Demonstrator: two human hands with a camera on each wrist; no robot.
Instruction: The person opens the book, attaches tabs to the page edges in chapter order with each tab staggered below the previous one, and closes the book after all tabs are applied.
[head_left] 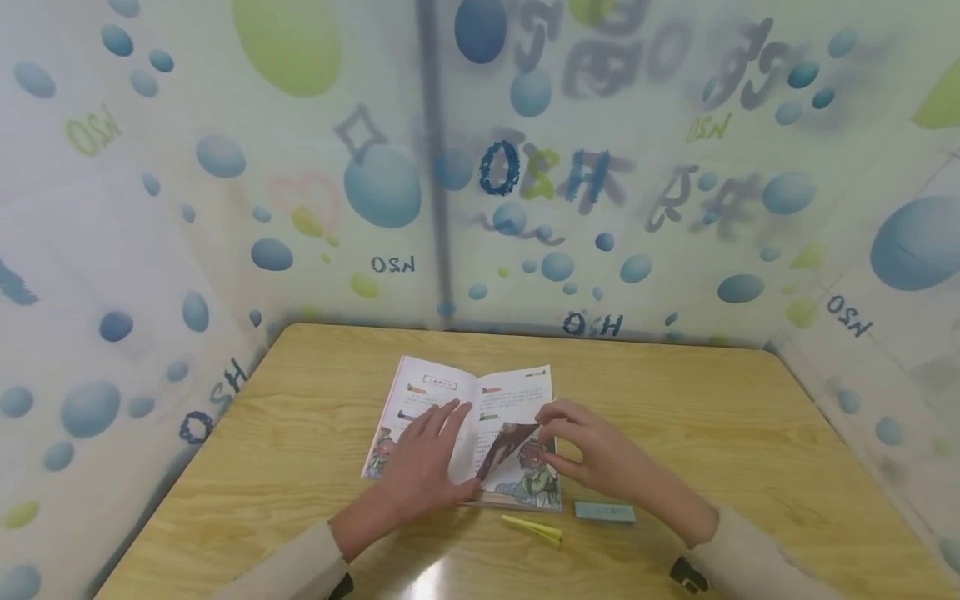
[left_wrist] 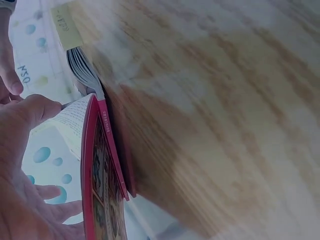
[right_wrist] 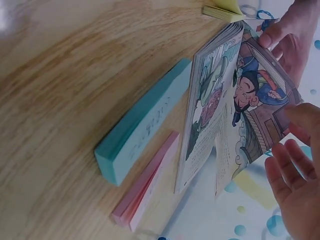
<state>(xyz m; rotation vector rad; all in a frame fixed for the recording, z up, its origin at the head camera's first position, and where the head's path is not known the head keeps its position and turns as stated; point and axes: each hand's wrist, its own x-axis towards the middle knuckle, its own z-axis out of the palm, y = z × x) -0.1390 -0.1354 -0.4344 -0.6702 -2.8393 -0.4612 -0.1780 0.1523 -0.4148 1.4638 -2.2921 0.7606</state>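
Note:
An illustrated book (head_left: 517,379) lies open on the wooden table, with printed text and coloured drawings on its pages. My left hand (head_left: 420,458) rests on the left page with fingers spread, its thumb near the lower end of the fold. At the right edge, my right hand (head_left: 596,446) pinches a page (right_wrist: 265,107) between thumb and finger. That page is lifted and bent over, showing a figure drawn on a dark background in the right wrist view. The book's red cover edge (left_wrist: 112,145) shows in the left wrist view.
Close below the book lie a yellow sticky-note pad (head_left: 534,530), its leaves fanned apart, and a blue-green pad (head_left: 604,512). A pink pad (right_wrist: 147,185) lies beyond the blue-green one in the right wrist view. Patterned white curtains (head_left: 637,275) stand around the wooden table (head_left: 675,392).

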